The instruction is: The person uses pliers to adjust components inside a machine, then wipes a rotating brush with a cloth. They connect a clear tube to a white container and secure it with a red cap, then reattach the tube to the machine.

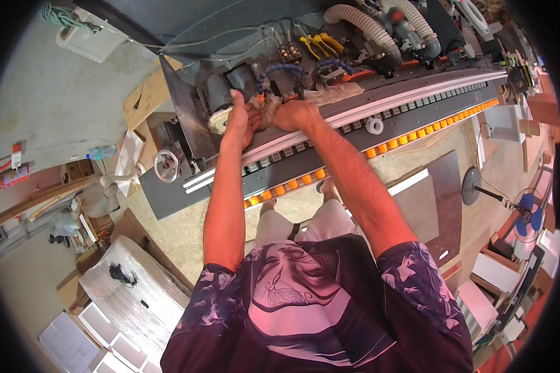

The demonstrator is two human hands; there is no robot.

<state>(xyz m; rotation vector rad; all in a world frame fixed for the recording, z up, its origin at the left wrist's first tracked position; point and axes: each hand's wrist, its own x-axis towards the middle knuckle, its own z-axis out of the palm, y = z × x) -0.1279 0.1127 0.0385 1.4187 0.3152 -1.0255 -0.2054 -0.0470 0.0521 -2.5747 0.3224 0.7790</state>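
Observation:
Both my arms reach over the front rail [348,115] of a long dark machine. My left hand [241,121] is beside a pale round buffing wheel [218,122], its thumb stretched up and its fingers loosely bent; whether it touches the wheel I cannot tell. A dark cylindrical motor [219,91] stands behind that wheel. My right hand [295,116] is closed, knuckles up, next to a dusty tan patch [267,109] between the hands. What its fingers grip is hidden. Just beyond, a blue segmented hose [261,79] with an orange tip points down.
Yellow-handled pliers [320,45] and ribbed grey hoses [370,31] are farther back on the machine. Orange rollers [379,150] line its front edge, and a white tape roll [374,125] sits above them. A handwheel [167,166] juts out at the left. A fan [527,214] stands at the right.

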